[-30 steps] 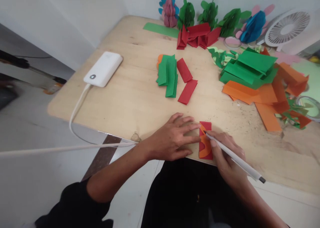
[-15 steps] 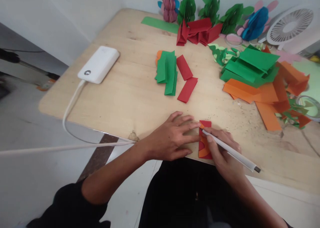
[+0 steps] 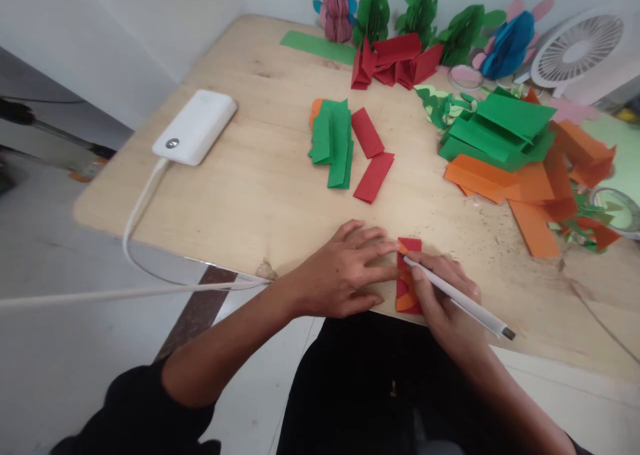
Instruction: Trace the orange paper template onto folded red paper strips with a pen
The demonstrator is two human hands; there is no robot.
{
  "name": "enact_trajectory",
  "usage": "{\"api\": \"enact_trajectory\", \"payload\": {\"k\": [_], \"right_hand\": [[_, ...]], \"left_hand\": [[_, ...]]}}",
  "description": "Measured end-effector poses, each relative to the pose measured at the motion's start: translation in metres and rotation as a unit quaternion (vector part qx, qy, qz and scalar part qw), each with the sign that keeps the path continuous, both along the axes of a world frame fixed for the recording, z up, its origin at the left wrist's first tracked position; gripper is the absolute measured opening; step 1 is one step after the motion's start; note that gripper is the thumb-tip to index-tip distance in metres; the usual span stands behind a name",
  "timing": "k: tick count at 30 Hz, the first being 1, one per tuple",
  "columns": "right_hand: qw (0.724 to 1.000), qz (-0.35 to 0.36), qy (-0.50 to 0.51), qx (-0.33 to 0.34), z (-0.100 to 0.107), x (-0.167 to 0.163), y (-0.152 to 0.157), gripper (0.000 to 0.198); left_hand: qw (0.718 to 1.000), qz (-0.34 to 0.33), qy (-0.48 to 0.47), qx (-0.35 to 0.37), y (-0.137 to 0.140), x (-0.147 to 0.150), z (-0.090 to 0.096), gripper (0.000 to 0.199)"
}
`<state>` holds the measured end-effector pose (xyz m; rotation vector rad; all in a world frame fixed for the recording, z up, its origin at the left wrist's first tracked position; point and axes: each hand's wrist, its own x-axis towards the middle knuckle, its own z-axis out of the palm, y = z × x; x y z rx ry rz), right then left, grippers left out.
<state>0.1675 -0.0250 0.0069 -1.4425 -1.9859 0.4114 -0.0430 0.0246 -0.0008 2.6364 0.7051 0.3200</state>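
Note:
My right hand (image 3: 453, 295) is closed around a white pen (image 3: 467, 302), its tip on an orange paper cutout (image 3: 406, 300). That cutout lies over a folded red paper strip (image 3: 411, 244) at the table's front edge. Flat and spread, my left hand (image 3: 345, 272) rests on the wood, its fingertips touching the left side of the papers. The fingers of both hands hide part of the cutout. Beyond my left hand lie two red paper pieces (image 3: 374, 177) and folded green paper (image 3: 333, 142) with a bit of orange at its edge.
A white power bank (image 3: 196, 127) with a cable sits at the left. To the right are stacked green papers (image 3: 500, 132), orange papers (image 3: 535, 188) and scraps. Folded red papers (image 3: 397, 58), paper figures (image 3: 373, 15) and a white fan (image 3: 577, 48) stand along the back.
The pen tip has barely shifted along the orange cutout. My left hand stays in place, and the whole view has moved slightly.

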Motion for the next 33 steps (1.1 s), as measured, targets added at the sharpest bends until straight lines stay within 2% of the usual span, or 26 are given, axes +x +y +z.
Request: {"api": "enact_trajectory", "payload": {"k": [20,29,33], "right_hand": [[1.000,-0.014,-0.012,0.019,0.003,0.004,-0.012,0.015],[1.000,-0.018,-0.016,0.012,0.005,0.005,-0.015,0.014],[1.000,-0.027,0.004,-0.010,0.003,0.007,-0.015,0.014]], "left_hand": [[1.000,0.002,-0.004,0.007,-0.001,-0.001,-0.003,0.036],[1.000,0.002,-0.012,0.006,-0.001,0.000,-0.003,0.034],[1.000,0.001,-0.008,0.004,-0.001,0.000,-0.002,0.034]]}}
